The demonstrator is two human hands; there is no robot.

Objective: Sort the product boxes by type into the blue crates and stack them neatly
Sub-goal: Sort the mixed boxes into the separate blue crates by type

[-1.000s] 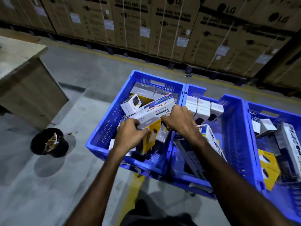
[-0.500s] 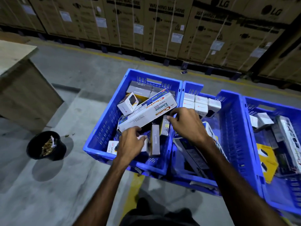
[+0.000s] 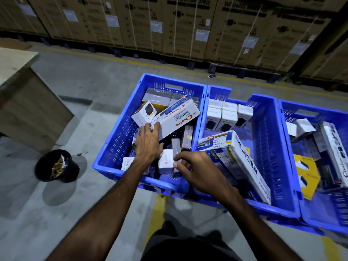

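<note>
Three blue crates stand side by side. The left crate (image 3: 116,166) holds mixed boxes: a long white Choice box (image 3: 178,117) lying slantwise on top, a small white box (image 3: 144,113) behind it, and another small white box (image 3: 165,161) near the front. My left hand (image 3: 148,142) lies with straight fingers against the near end of the long box. My right hand (image 3: 194,166) curls at the crate's near right and pinches a slim grey box (image 3: 176,146) standing on end. The middle crate (image 3: 263,147) has small white boxes (image 3: 222,115) stacked at the back and Choice socket boxes (image 3: 226,146) leaning.
The right crate (image 3: 288,108) holds a yellow box (image 3: 305,172) and long white boxes (image 3: 333,151). A black bucket (image 3: 56,164) sits on the floor to the left, beside a wooden desk (image 3: 24,102). Large cartons (image 3: 169,25) line the back.
My right hand left the long box's far side and came down to the slim grey box at the crate's near right. My left hand moved up onto the long box's near end.
</note>
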